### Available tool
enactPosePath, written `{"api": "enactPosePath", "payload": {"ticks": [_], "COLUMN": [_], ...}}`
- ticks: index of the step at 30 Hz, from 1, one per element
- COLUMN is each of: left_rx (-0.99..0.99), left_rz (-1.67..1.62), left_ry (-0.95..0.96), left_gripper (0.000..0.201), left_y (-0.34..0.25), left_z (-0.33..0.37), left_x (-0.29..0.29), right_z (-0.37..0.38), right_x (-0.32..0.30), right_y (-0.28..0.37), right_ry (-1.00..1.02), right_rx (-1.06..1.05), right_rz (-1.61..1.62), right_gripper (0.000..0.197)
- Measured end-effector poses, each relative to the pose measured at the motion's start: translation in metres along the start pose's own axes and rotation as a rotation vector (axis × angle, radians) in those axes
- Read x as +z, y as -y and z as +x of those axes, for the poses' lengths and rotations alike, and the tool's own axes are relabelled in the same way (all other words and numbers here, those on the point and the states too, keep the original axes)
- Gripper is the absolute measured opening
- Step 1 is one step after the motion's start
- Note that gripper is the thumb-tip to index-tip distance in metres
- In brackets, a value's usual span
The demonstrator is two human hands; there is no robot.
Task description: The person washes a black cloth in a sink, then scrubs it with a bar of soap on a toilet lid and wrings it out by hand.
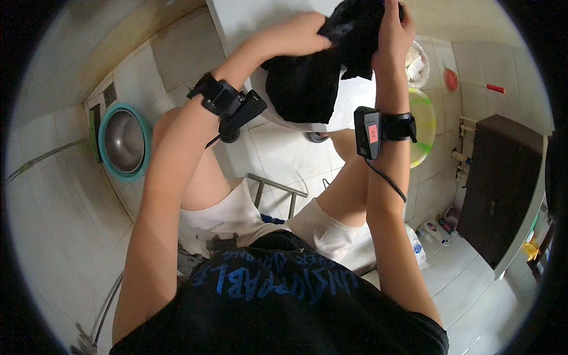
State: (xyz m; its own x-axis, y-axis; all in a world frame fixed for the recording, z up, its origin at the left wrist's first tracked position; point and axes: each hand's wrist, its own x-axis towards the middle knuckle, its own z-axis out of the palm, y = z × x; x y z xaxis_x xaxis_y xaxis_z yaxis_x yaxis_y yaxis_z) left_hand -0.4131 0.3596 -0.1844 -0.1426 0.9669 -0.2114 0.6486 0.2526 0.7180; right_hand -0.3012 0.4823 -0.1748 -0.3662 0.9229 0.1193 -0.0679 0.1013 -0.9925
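Black cloth [305, 86] beyond blue-lettered shirt [278, 313]

On the black device [363, 147] strapped behind the right hand [393, 38], a pink-red sticker [373, 134] carries marks too small to read. Blue capital lettering [238, 280] spans the black T-shirt [278, 325], nearer the body than that hand. Small dark print [216, 225] marks the white shorts [198, 220], bodyward of the left hand [302, 34].

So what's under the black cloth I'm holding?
Under the black cloth is a white rounded surface, visible past its lower and right edges. Whatever lies beneath the middle is covered. Your left hand and right hand hold the cloth's upper part.
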Motion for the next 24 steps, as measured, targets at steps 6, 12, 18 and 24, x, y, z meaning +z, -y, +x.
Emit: {"api": "enactPosePath", "payload": {"ticks": [6,12,18,24], "left_rx": [-0.188,-0.165,-0.051,-0.271], "left_rz": [-1.694,-1.683,-1.114,-0.674], "left_ry": [-0.212,-0.205,-0.209,-0.575], "left_gripper": [0.027,0.029,0.037,0.07], "left_y": [0.017,0.02,-0.021,-0.025], "left_z": [0.002,0.001,0.002,0.02], "left_x": [-0.017,-0.013,-0.003,0.037], "right_z": [-0.029,-0.024,0.004,-0.023], "right_x": [0.017,0.014,-0.006,0.014], "right_y": [0.012,0.003,-0.018,-0.01], "right_ry": [0.473,0.583,0.154,0.001], "right_rx": [-0.272,-0.108,0.011,-0.08], "right_rz": [-0.113,-0.059,-0.158,-0.499], "right_gripper": [0.054,0.049,0.032,0.03]}}
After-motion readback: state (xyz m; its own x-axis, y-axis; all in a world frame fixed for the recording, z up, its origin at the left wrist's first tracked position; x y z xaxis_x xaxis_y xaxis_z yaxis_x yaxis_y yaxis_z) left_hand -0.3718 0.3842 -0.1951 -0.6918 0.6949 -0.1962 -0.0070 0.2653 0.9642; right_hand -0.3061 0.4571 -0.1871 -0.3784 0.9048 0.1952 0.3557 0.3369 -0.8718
